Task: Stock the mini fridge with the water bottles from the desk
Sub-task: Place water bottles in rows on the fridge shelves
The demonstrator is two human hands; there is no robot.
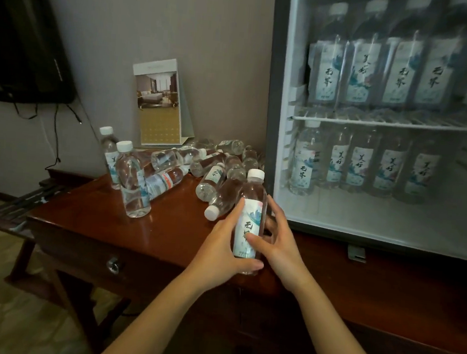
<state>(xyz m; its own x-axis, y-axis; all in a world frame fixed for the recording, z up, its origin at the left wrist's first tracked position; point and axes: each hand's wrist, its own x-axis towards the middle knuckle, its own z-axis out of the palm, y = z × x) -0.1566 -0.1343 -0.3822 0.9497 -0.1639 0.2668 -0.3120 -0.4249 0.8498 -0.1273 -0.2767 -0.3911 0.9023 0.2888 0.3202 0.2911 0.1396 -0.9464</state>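
On the right of the desk, a mini fridge (272,123) is seen standing, grey-framed, its contents showing hazily as if through a glass front. Two rows of labelled water bottles are stood upright inside: an upper row (399,72) above a white wire shelf (400,124) and a lower row (360,165) beneath it.

The fridge is carried by a dark red wooden desk (87,220), in whose front a drawer with a metal knob (113,265) is set. A black screen (21,39) is mounted on the wall at upper left, with cables hanging under it. A folded calendar card (159,105) is propped against the wall at the back of the desk.

In front of the card, a pile of water bottles (213,172) is left lying on its sides, reaching up to the fridge's left edge. Two upright bottles (133,179) are stood just left of the pile, one behind the other.

At the desk's front edge, just before the fridge's lower left corner, a single water bottle (252,204) is held upright, white cap on top. It is gripped from both sides: the left hand (220,249) is wrapped round its left side and base, and the right hand (280,243) is closed on its right side, thumb laid across the label.
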